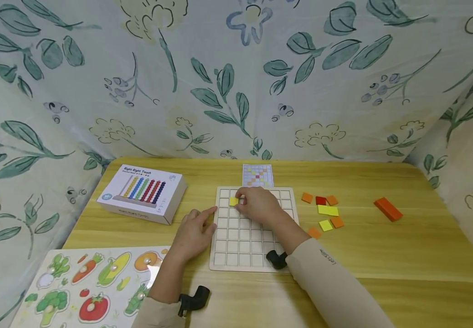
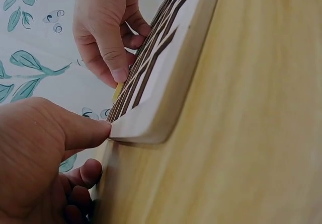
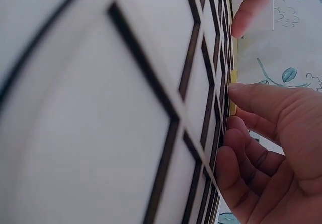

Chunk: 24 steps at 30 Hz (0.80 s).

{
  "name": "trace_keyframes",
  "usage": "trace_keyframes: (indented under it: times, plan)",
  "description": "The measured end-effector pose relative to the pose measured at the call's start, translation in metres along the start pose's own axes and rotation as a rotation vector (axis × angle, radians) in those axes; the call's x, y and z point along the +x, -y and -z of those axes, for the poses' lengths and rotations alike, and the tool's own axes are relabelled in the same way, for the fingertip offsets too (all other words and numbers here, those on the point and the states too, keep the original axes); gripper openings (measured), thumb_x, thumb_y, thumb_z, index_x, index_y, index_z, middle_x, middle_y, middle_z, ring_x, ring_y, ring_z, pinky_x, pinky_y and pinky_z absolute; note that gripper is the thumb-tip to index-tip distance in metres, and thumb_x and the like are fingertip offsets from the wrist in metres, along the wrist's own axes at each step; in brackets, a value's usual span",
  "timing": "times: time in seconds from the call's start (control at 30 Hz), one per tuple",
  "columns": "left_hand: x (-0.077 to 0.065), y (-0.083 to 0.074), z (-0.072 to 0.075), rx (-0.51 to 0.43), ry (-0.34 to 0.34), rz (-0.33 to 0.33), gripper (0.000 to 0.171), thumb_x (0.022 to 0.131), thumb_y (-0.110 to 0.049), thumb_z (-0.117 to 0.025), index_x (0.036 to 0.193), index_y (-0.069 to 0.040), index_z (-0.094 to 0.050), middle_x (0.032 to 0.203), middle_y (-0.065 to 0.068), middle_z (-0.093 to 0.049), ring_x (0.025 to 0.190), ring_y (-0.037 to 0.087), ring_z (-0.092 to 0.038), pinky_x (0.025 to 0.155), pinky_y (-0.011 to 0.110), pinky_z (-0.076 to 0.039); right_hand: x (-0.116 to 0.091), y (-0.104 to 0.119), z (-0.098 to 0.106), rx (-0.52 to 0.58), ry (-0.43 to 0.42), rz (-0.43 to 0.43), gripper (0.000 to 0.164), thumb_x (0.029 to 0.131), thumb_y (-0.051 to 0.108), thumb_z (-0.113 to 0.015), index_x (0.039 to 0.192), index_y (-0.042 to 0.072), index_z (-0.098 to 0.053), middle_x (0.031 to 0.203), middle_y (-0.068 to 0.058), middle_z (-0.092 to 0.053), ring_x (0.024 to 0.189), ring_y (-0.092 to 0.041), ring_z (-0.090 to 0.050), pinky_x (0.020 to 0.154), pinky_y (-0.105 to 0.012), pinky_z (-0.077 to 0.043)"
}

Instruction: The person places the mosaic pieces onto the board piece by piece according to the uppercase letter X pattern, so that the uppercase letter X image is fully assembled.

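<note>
A wooden grid board [image 1: 232, 260] with square cells lies on the table. My right hand [image 1: 261, 206] reaches over its upper part, thumb and finger pinching a small yellow square tile [image 1: 233, 201] at a cell near the upper left. The right wrist view shows the tile's edge [image 3: 233, 78] standing upright between thumb and grid, the other fingers curled below. Beside the board's left edge, my left hand [image 1: 191, 234] touches the rim with index finger and thumb spread apart. In the left wrist view, one straight digit of the left hand [image 2: 45, 133] meets the board's corner.
A printed pattern card [image 1: 257, 167] lies behind the board. To the right are scattered orange tiles [image 1: 307, 197], a red tile [image 1: 321, 200], yellow tiles [image 1: 327, 210] and an orange block [image 1: 388, 208]. An abacus box [image 1: 142, 193] and a vegetable puzzle board [image 1: 111, 294] occupy the left.
</note>
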<state>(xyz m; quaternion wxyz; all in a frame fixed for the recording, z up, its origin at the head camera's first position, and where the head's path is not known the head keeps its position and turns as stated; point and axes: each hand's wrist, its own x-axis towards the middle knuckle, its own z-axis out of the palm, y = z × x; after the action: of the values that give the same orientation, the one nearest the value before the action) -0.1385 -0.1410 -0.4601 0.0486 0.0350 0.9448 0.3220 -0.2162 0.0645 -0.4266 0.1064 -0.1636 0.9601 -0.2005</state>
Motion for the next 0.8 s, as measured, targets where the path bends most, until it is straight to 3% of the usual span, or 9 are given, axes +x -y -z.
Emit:
trace_keyframes:
  times: [0.6, 0.8]
  plan:
    - [-0.0012, -0.0041, 0.0034, -0.011, 0.015, 0.022, 0.049, 0.099, -0.024, -0.064, 0.147, -0.023, -0.057, 0.092, 0.003, -0.049, 0.087, 0.019, -0.042, 0.075, 0.033, -0.036, -0.0012, 0.0013, 0.0017, 0.012, 0.010, -0.014, 0.026, 0.094, 0.031, -0.071, 0.118, 0.019, -0.071, 0.085, 0.004, -0.066, 0.074, -0.013, -0.058, 0.068, -0.031, -0.046]
    - [-0.0014, -0.0053, 0.0036, -0.013, 0.022, 0.032, 0.049, 0.099, -0.024, -0.064, 0.147, -0.023, -0.057, 0.093, 0.003, -0.050, 0.087, 0.019, -0.043, 0.075, 0.033, -0.036, -0.0058, -0.0021, 0.0034, 0.096, 0.000, -0.029, 0.030, 0.094, 0.032, -0.072, 0.121, 0.018, -0.071, 0.087, 0.003, -0.066, 0.075, -0.014, -0.058, 0.068, -0.031, -0.046]
